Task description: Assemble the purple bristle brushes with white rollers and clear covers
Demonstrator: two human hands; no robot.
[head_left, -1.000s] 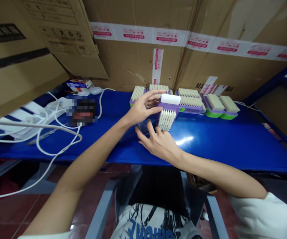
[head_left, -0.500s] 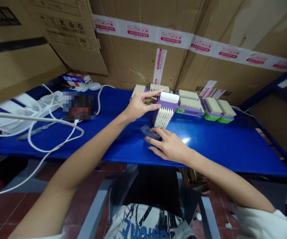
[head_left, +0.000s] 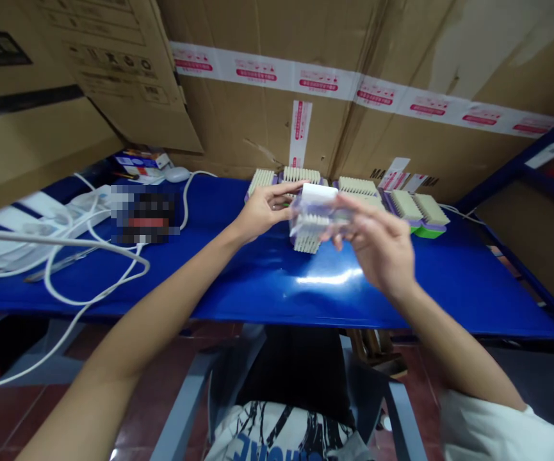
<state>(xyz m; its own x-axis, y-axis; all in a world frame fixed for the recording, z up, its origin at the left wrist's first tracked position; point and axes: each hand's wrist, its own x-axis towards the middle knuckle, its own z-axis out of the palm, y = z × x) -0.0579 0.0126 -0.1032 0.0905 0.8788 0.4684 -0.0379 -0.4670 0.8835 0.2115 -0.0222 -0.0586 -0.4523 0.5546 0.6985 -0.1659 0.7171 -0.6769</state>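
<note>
My left hand point(head_left: 262, 211) holds a purple brush block point(head_left: 308, 242) by its left side, with cream bristles facing me and a white roll-like part point(head_left: 319, 193) on top. Blurred by motion, my right hand point(head_left: 382, 246) has its fingers closed on a clear plastic cover point(head_left: 300, 218), which is in front of the block and partly overlaps it. Behind them stand more bristle blocks: cream-topped ones point(head_left: 301, 174) at the back, another point(head_left: 357, 186) just right of centre, and green-based ones point(head_left: 430, 214) farther right.
White cables point(head_left: 84, 301) and a power strip point(head_left: 41, 234) lie on the left of the blue table point(head_left: 238, 288). A pixelated dark object point(head_left: 146, 218) is beside them. Cardboard point(head_left: 238, 115) walls the back; a small box point(head_left: 142, 160) sits back left.
My right hand has lifted the clear cover from the table and brought it up to the block. My left hand keeps its grip. The whole view has shifted slightly.
</note>
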